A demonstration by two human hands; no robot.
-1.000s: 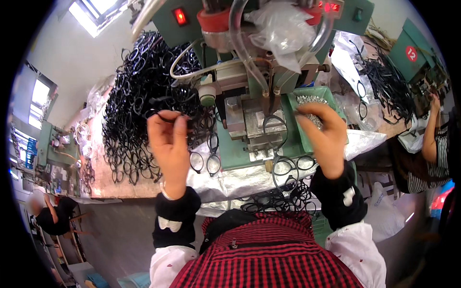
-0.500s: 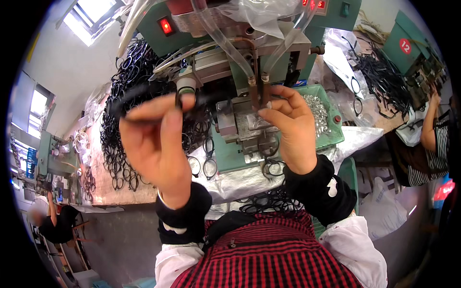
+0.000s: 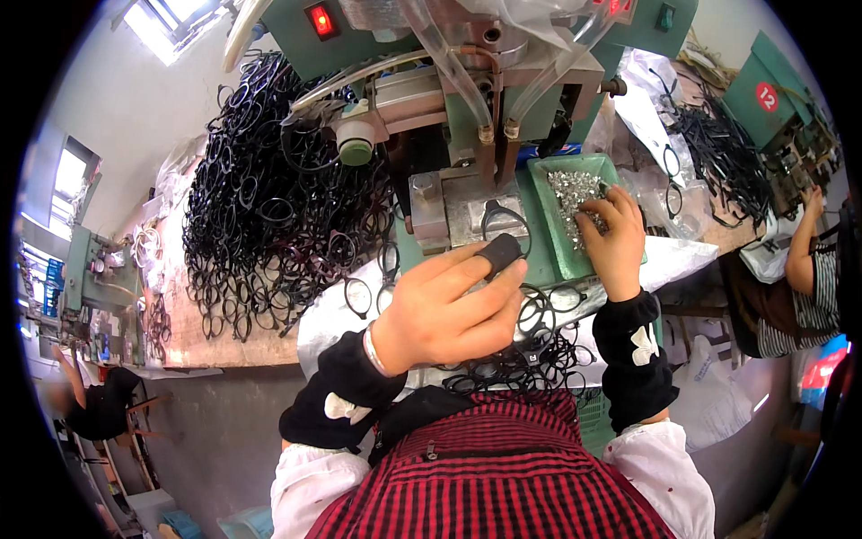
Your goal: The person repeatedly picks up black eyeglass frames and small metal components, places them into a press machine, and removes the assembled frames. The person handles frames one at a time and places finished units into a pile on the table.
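Two hands working at the green press machine (image 3: 503, 54), huge pile of black eyeglass frames (image 3: 269, 207) sitting to its left.

Left hand (image 3: 449, 310) is hovering in front of the machine's metal fixture (image 3: 467, 216), fingers extended, black cot on one fingertip; can't tell if it's gripping anything. Right hand (image 3: 615, 238) is reaching into the green tray (image 3: 548, 225) just right of the fixture, fingertips narrowing on the small silver parts (image 3: 570, 189).

We see a wooden workbench (image 3: 193, 328) carrying a big heap of black frames (image 3: 269, 207) at its left end, a green machine (image 3: 467, 108) mid-bench and plastic sheeting (image 3: 332, 314) along the near edge.
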